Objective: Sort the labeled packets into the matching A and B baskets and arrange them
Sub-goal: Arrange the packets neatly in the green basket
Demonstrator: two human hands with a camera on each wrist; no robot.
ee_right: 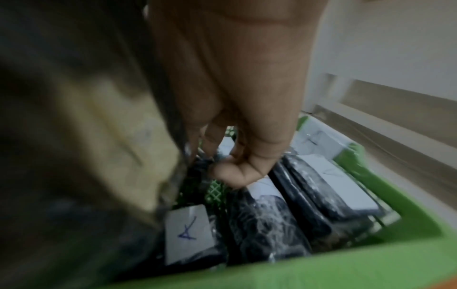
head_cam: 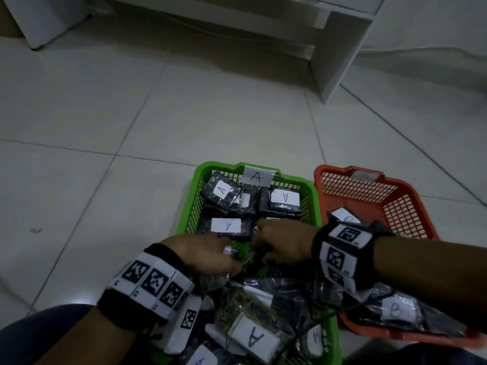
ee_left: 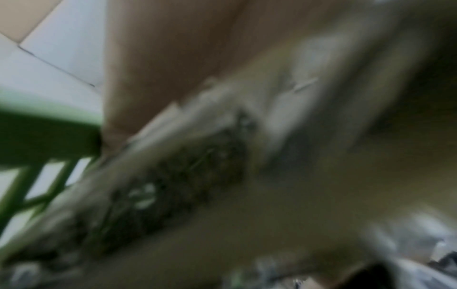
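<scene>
Both hands are down in the green A basket (head_cam: 193, 198) at the lower centre of the head view, working the bare patch of mesh floor between the tidy packets and the loose pile. The left hand (head_cam: 203, 255) has its fingers curled down onto a clear packet at the near edge of that gap, though whether they clamp it or only press it I cannot tell; its wrist view is too blurred to settle it. The right hand (head_cam: 284, 245) reaches in from the right, and in the right wrist view its thumb and fingers (ee_right: 231, 174) are pinched together on the edge of a dark packet (ee_right: 202, 166). Progress looks partial but real: at the far end of the green basket sit neat dark packets with A labels, one upper left (head_cam: 222, 192), one upper right (head_cam: 284, 198) and one in the row below (head_cam: 228, 225), so arranging has begun. Left to do, by my reading: the heap spilling across the bottom of the frame, including a big A-labelled packet (head_cam: 254, 337) still lying loose. The orange B basket (head_cam: 390, 204) on the right is mostly bare mesh; a B-labelled packet (head_cam: 345, 216) peeks out behind the right wristband, and another B-labelled packet (head_cam: 395, 312) lies across its near rim at lower right. I'd call it somewhere around the middle.
</scene>
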